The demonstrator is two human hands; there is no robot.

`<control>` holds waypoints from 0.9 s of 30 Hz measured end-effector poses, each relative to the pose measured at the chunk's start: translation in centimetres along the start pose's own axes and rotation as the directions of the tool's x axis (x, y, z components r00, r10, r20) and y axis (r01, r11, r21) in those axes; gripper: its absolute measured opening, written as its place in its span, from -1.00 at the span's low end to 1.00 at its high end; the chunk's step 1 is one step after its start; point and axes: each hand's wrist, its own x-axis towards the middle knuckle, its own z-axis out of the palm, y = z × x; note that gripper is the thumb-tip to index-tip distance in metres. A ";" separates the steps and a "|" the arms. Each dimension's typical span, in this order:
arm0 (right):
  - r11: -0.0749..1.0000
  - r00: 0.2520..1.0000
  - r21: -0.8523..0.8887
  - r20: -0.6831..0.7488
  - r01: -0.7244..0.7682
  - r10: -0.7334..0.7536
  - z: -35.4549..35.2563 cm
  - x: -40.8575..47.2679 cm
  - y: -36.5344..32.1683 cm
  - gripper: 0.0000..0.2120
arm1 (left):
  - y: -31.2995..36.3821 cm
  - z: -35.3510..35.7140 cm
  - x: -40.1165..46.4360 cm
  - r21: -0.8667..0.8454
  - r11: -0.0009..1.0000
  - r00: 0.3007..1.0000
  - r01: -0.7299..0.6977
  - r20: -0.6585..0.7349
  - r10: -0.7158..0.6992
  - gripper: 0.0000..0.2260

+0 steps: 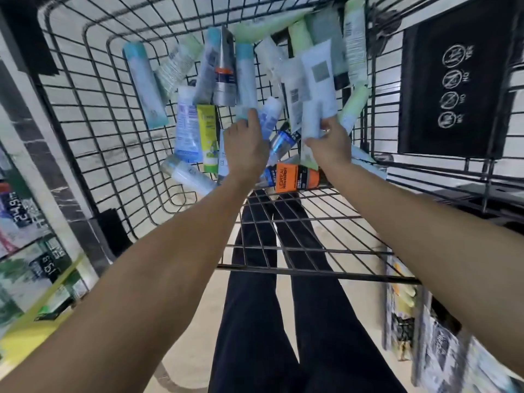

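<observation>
Both my arms reach into a black wire cart basket [93, 114] that holds several cosmetic tubes. My left hand [246, 148] lies over the pile with its fingertips on a pale blue tube [246, 78]. My right hand [330, 144] pinches a white tube [312, 120] near its lower end. An orange and black tube [295, 177] lies at the near edge of the pile, between my wrists. A yellow-green tube [208, 137] and a blue and white tube [185, 129] lie to the left of my left hand.
A black sign with white prohibition icons [453, 80] hangs on the cart's right side. Store shelves with price tags [25, 217] stand at the left, and packaged goods [442, 344] at the lower right. My legs in dark trousers [283, 321] stand behind the cart.
</observation>
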 end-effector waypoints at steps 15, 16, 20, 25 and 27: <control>0.921 0.985 0.390 0.162 -0.006 -0.062 -6.3 -7.9 -2.1 -0.69 | 0.5 -10.9 -4.6 -0.817 0.527 0.972 0.235 0.213 -0.102 -0.78; 0.909 0.982 0.415 0.178 -0.023 -0.057 -6.9 -8.9 -2.5 -0.69 | 0.8 -12.2 -5.4 -0.845 0.446 0.955 0.295 0.279 -0.103 -0.80; 0.839 0.972 0.542 0.218 -0.044 -0.089 -9.8 -13.1 -4.5 -0.66 | 2.0 -16.2 -8.6 -0.887 0.169 0.903 0.429 0.426 -0.057 -0.80; 0.775 0.953 0.631 0.251 -0.027 -0.171 -13.9 -18.2 -6.5 -0.51 | 4.2 -21.6 -12.9 -0.866 0.001 0.865 0.501 0.500 -0.029 -0.74; 0.780 0.949 0.625 0.242 0.009 -0.205 -15.6 -20.3 -7.1 -0.51 | 5.5 -24.1 -14.9 -0.870 -0.026 0.870 0.493 0.493 0.020 -0.82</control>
